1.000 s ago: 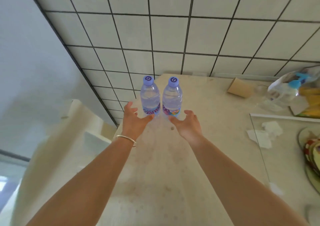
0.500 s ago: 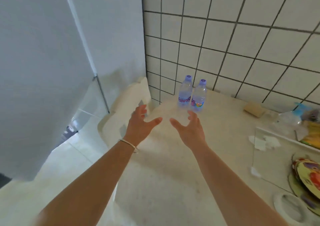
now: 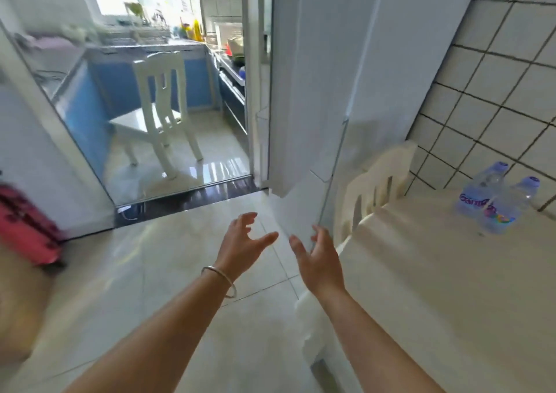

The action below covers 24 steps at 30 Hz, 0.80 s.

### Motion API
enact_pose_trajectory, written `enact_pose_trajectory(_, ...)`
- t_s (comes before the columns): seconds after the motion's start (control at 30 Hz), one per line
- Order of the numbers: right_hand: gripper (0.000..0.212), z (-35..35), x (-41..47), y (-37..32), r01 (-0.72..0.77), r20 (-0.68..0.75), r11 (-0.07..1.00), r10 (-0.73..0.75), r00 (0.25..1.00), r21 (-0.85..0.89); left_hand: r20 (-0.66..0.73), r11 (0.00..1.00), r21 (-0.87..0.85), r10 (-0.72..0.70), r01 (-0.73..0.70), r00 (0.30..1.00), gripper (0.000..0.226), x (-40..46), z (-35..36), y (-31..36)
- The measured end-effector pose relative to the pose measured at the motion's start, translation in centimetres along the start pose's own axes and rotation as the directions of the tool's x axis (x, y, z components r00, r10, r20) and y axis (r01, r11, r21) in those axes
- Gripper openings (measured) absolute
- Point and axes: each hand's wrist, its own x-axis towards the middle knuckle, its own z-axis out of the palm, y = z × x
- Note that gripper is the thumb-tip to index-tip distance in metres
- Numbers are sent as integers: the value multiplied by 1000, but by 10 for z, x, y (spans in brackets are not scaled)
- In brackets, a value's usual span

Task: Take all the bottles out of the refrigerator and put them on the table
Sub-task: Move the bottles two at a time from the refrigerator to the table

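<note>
— Where are the bottles?

— Two clear water bottles stand upright on the cream worktop [image 3: 436,287], at its far end by the tiled wall [image 3: 496,92]. The left water bottle [image 3: 478,194] and the right water bottle [image 3: 508,209] touch each other, both with lilac caps and coloured labels.

— And the hands?

— Both are out in front over the floor [image 3: 150,272], well apart from the bottles. The left hand [image 3: 240,242] has its fingers spread and loosely bent, holding nothing; a silver bangle [image 3: 219,278] sits on that wrist. The right hand [image 3: 322,260] is likewise spread and empty, just beside the worktop's near corner.

— What else shows?

— A cream chair [image 3: 376,182] is tucked at the worktop's end. Through a glass doorway stands a white chair [image 3: 162,107] before blue cabinets [image 3: 120,86]. A red suitcase [image 3: 24,224] is at the left edge, blurred.
</note>
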Motion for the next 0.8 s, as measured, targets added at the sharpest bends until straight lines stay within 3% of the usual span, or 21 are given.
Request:
enact_pose_trajectory(0.23, 60, 127, 13, -93, 76, 112, 997, -77, 991, 14, -158, 999, -32, -30, 26, 987, 66, 35, -133, -52)
enact_pose_trajectory(0.5, 60, 242, 72, -202, 102, 58, 991, -107, 993, 81, -183, 999, -40, 14, -22, 983, 64, 126, -277, -98)
enact_pose_trajectory(0.8, 61, 299, 183, -258, 89, 3, 988, -90, 996, 122, -147, 996, -68, 43, -53, 988, 55, 264, -318, -109)
